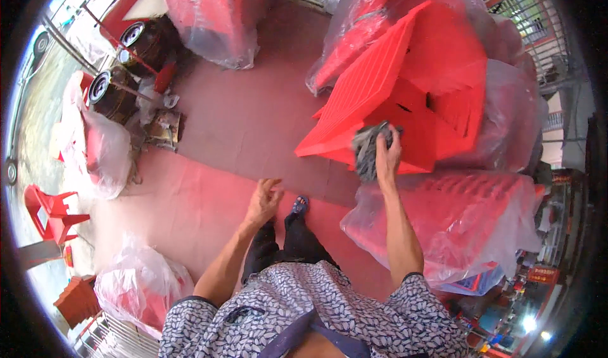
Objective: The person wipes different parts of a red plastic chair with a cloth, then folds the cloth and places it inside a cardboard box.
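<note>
On red table [405, 85], tilted atop plastic-wrapped stack [462, 218]: right hand [387, 158] grips grey rag [369, 149], fingers curled tight round it, pressed to lower edge. Left hand [263, 199] free, fingers loosely spread, nothing held. Best wipe: firm even strokes along edge, table steadied against sliding.

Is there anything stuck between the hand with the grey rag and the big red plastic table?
Only the rag itself. The right hand grips the dark grey rag and presses it against the tipped red plastic table; nothing else lies between them. The left hand hangs free over the red floor, holding nothing.
</note>
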The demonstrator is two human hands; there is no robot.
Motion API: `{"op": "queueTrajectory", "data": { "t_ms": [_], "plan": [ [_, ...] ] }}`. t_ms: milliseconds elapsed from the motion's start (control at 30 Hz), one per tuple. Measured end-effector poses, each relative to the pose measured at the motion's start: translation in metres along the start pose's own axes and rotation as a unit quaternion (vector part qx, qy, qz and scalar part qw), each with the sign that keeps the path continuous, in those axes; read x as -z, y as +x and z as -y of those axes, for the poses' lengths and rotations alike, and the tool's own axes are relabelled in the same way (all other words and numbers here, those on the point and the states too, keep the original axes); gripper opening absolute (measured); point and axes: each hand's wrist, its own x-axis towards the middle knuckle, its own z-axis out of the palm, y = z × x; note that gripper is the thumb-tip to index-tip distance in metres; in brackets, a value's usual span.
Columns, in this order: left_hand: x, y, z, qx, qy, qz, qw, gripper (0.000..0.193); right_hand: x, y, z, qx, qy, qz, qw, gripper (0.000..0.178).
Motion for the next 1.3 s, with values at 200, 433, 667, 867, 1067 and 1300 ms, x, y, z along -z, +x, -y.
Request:
{"op": "queueTrajectory", "data": {
  "t_ms": [200,433,667,867,1067,1300],
  "plan": [
    [0.054,-0.064,0.147,0.167,0.06,-0.109,0.978,0.039,-0.032,0.024,-0.018,0.084,-0.489,0.014,0.868,0.058],
    [0.055,-0.142,0.213,0.41,-0.066,-0.098,0.904,0.038,-0.039,0.016,-0.025,0.149,-0.503,-0.019,0.851,0.051],
    [0.044,-0.074,0.166,0.305,-0.021,-0.01,0.952,0.035,-0.036,0.006,-0.032,0.23,-0.499,-0.047,0.834,0.045],
    [0.041,0.07,0.049,0.143,-0.001,0.022,0.989,0.039,-0.058,-0.017,-0.081,0.356,-0.371,0.084,0.854,0.032],
    [0.023,0.201,-0.152,-0.11,-0.095,0.152,0.978,0.04,-0.093,-0.094,-0.105,0.035,-0.005,0.079,0.996,0.038],
    [-0.03,0.356,-0.295,-0.27,-0.015,0.141,0.952,0.05,-0.101,-0.11,-0.146,-0.369,0.349,-0.311,0.803,0.053]
  ]
}}
